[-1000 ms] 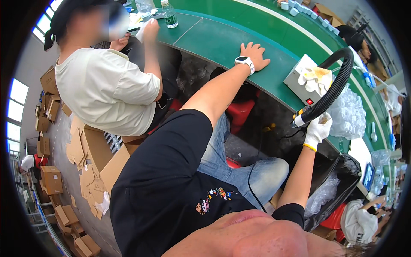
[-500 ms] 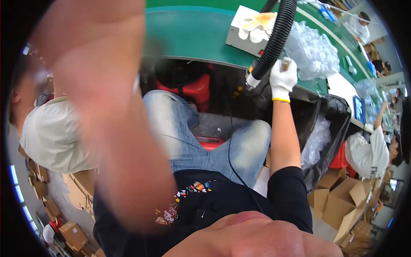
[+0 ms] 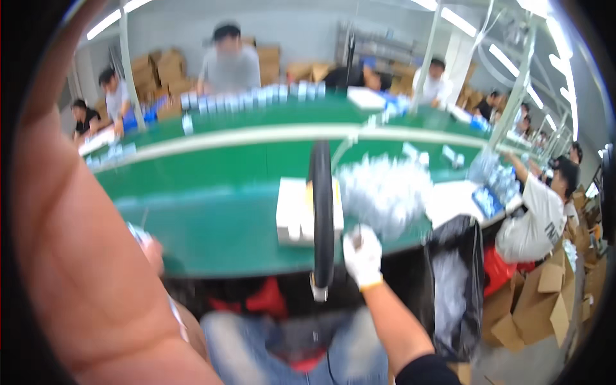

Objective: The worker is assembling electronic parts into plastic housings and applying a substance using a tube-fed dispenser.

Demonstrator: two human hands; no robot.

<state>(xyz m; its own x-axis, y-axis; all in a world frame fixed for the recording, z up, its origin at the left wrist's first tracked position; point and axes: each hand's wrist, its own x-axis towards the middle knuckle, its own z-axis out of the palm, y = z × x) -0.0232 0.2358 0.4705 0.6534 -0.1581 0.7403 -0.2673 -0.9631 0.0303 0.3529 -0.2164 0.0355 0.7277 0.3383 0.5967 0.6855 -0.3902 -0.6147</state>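
Note:
My right hand (image 3: 364,258), in a white knit glove with a yellow cuff, rests at the near edge of the green workbench (image 3: 212,234). Its fingers are curled closed; a small brownish patch shows among them, too blurred to name. Just left of it hangs a black ribbed hose (image 3: 323,218) with a metal tip. My bare left hand (image 3: 83,256) is raised very close to the camera and fills the left side; its fingers are out of view. Beyond my right glove lies a heap of clear plastic pieces (image 3: 388,192).
Behind the hose is a white box-shaped unit (image 3: 292,212). A black bag (image 3: 471,282) with clear plastic inside hangs right of my arm. Open cardboard boxes (image 3: 536,298) stand on the floor. Another person's hand (image 3: 153,253) is at the bench's left; a co-worker (image 3: 536,218) sits at right.
The view has tilted up from my lap to the bench and room. My left arm, before across the left centre, now lies along the left edge. My right hand stays closed beside the hose.

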